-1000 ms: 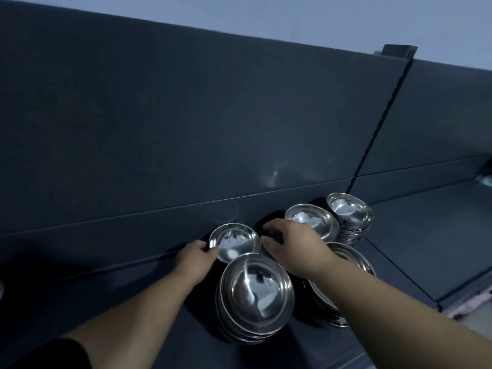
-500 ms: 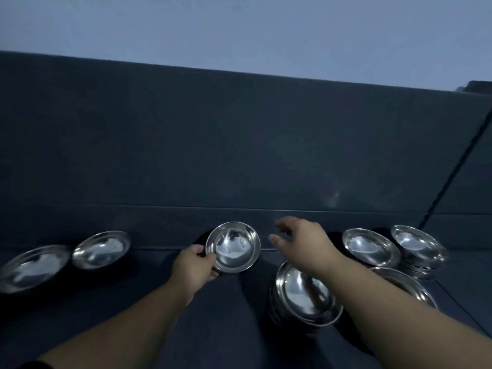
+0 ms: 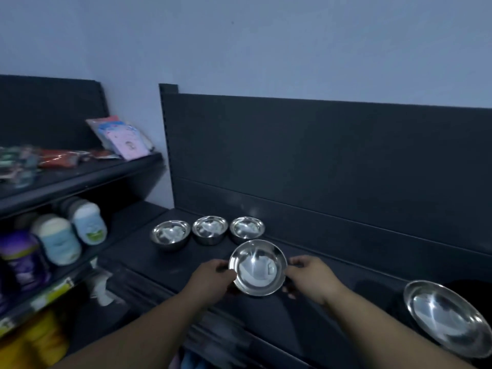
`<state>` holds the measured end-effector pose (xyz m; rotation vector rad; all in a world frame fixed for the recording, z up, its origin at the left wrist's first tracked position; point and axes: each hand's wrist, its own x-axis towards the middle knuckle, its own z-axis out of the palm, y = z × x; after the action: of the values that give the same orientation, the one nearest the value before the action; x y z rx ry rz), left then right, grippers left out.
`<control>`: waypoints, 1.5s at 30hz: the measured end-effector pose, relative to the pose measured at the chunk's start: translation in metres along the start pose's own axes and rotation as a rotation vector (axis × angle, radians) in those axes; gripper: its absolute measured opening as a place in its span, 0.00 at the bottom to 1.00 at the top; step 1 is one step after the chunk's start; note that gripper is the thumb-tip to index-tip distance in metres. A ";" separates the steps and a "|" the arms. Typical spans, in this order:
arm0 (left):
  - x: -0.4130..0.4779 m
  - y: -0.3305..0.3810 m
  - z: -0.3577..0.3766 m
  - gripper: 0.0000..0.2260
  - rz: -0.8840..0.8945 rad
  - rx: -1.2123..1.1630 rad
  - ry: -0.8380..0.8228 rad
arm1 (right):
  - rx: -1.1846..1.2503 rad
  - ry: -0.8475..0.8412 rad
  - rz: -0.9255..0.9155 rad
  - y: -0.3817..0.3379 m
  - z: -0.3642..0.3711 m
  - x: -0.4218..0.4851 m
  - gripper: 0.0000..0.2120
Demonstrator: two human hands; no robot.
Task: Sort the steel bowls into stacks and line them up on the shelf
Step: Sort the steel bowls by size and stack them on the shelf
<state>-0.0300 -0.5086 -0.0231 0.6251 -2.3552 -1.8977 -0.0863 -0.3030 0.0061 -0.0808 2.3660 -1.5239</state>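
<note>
both hands, left hand (image 3: pixel 213 279), right hand (image 3: pixel 310 278), grip steel bowl (image 3: pixel 257 267) above shelf (image 3: pixel 332 302).

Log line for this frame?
held: small round steel bowl | left hand: grips rim | right hand: grips rim | shelf row: three steel bowls

Fingers of the left hand (image 3: pixel 213 280) and the right hand (image 3: pixel 308 278) are partly hidden beneath the held steel bowl (image 3: pixel 257 267), and both forearms run off the bottom edge. The wide steel dish (image 3: pixel 450 318) at lower right is clipped at the right edge, and it is unclear whether the three small bowls (image 3: pixel 210 229) at the back are single or stacked. On the neighbouring rack, blur smears the labels of the white-capped bottles (image 3: pixel 90 222), the packets (image 3: pixel 122 137) above them and the purple tub (image 3: pixel 24 259), itself cut by the left edge.
</note>
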 end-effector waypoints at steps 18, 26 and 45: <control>0.137 -0.059 -0.213 0.17 -0.060 0.244 0.102 | -0.048 0.175 0.119 -0.066 0.172 0.058 0.13; 0.173 -0.066 -0.207 0.25 -0.260 -0.149 -0.038 | -0.073 0.157 0.254 -0.058 0.182 0.068 0.09; 0.148 -0.018 -0.201 0.09 -0.203 -0.119 -0.290 | -0.039 0.036 0.242 -0.047 0.175 0.098 0.11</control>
<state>-0.1030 -0.7486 -0.0216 0.6390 -2.3952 -2.3412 -0.1321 -0.4984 -0.0412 0.2176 2.3341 -1.3755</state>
